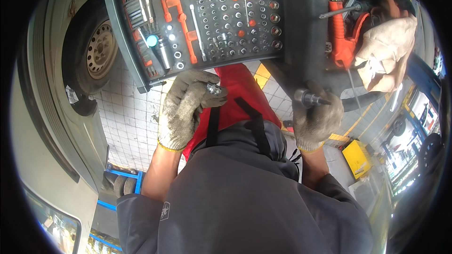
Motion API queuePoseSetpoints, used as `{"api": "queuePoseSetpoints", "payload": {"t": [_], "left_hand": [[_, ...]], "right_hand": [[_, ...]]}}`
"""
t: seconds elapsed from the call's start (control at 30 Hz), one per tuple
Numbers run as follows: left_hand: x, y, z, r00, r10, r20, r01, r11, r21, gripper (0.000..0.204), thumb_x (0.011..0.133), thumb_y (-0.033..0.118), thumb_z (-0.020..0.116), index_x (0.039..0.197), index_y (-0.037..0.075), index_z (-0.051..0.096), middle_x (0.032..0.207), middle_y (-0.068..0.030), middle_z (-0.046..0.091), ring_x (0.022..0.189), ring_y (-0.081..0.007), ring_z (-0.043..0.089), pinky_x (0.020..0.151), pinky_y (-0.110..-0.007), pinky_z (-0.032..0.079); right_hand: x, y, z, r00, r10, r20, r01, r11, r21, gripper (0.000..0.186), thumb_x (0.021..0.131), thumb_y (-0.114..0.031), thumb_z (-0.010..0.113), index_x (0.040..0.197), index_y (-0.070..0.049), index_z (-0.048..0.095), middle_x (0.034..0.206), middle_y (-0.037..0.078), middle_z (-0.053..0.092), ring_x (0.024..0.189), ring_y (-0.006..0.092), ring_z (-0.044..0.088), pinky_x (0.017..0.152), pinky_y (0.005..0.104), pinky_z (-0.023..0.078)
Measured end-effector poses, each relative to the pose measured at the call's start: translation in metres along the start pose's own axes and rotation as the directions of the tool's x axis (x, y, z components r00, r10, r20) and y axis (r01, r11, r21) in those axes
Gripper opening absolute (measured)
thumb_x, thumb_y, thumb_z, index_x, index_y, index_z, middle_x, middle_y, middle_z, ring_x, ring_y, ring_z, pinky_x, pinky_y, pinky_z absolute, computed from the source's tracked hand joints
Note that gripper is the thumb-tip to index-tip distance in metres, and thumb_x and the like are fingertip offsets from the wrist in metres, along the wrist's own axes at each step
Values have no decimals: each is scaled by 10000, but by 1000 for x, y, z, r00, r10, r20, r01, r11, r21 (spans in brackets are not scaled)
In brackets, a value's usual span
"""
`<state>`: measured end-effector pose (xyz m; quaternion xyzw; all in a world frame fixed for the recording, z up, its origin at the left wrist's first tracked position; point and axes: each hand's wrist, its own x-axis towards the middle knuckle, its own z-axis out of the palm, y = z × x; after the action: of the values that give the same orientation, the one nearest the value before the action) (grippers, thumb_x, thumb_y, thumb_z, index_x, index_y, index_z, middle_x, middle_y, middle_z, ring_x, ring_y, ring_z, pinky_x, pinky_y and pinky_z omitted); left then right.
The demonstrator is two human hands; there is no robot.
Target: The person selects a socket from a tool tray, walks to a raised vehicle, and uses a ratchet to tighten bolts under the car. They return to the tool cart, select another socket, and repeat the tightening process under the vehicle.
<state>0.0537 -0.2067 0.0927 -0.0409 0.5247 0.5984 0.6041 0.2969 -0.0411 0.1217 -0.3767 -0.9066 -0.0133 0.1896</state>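
My left hand (183, 108), in a soiled knit glove, is closed on a small shiny metal piece (214, 89), perhaps a socket; its exact kind is unclear. It sits just below the front edge of an open tool drawer (216, 62). To the right, my gloved right hand (320, 122) is wrapped round a dark tool with a round metal head (308, 98) and a dark tip; the fingers hide the rest. Rows of sockets (226, 18), several bits and orange holders (178, 11) lie in the drawer.
Right of the drawer lie an orange-red air gun (343, 49), a screwdriver (340, 11) and a beige glove (387, 54). A vehicle with a wheel (101, 49) stands at the left. A yellow box (356, 159) is on the floor at the right.
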Motion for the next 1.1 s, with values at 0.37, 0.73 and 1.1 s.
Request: {"api": "queuePoseSetpoints", "payload": {"t": [0.37, 0.73, 1.1], "left_hand": [[-5, -17, -7, 984, -103, 143, 118, 988, -95, 334, 1137, 128, 560, 1404, -68, 604, 1293, -197, 719, 1143, -321, 772, 1050, -481, 632], [-12, -14, -2, 977, -105, 185, 135, 978, -158, 448, 1120, 70, 561, 1537, -87, 522, 1374, -208, 667, 1176, -360, 745, 1069, -489, 615], [-19, -13, 2, 969, -77, 233, 122, 975, -186, 585, 1078, -22, 563, 1648, -60, 438, 1475, -268, 643, 1311, -423, 700, 1117, -541, 593]], "right_hand": [[-4, 2, 2, 1000, 5, -11, -5, 1000, -9, 324, 874, -322, 865, 1111, -107, 820, 864, 79, 697, 730, 298, 660, 677, 442, 516], [-7, 1, -3, 998, 26, 63, -28, 999, 46, 467, 794, -233, 938, 1207, -74, 792, 1131, 119, 767, 1014, 392, 724, 918, 481, 560], [-7, 5, 5, 1000, -11, 0, 11, 1000, -4, 399, 839, -347, 875, 1163, -122, 811, 889, 66, 715, 727, 296, 652, 696, 454, 516]]}}
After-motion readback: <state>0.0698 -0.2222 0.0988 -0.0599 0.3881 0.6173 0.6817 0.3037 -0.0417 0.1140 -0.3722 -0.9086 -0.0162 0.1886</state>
